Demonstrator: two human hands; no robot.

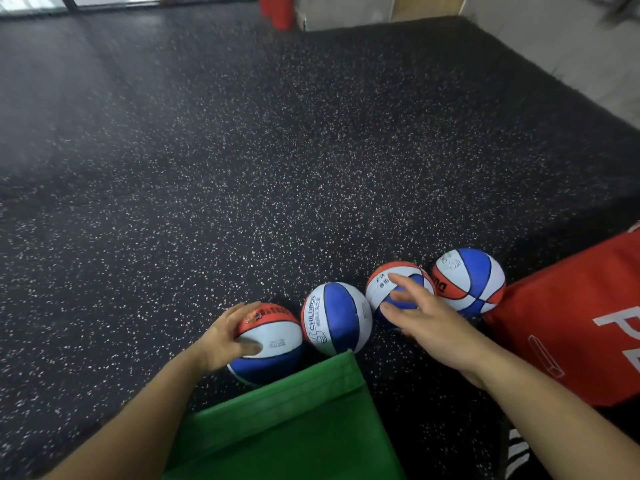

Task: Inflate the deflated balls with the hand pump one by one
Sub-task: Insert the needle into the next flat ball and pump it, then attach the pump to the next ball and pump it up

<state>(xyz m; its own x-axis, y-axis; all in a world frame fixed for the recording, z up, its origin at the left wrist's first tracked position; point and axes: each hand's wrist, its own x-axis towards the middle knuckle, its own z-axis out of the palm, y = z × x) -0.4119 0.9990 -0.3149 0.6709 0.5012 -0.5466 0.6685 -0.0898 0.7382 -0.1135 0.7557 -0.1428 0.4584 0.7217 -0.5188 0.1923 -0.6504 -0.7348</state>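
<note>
Hands on two of four balls

Left hand (225,336) sits low and left of centre in the frame, cupped over the leftmost ball (268,342), with fingers curved over its orange top and the thumb pressed on the white panel. Right hand (420,315) reaches in from the lower right with its fingers spread and nearly straight, the tips lying against the third ball (382,284); whether they press or only touch cannot be told.

Four small red, white and blue balls lie in a rising row across the lower middle of the frame, on the dark speckled floor (277,150). Between the two hands rests the second ball (337,318), with the word CHILDREN printed on a white panel, just beside the leftmost one. At the right end of the row lies the fourth ball (471,282), close against the third and touching the edge of a red bag (571,323) that fills the lower right of the frame.

A green bag (287,427) spreads along the bottom centre, its upper corner overlapping the lower part of the leftmost ball. Two red cylinders (278,10) stand at the top centre by a pale wall
</note>
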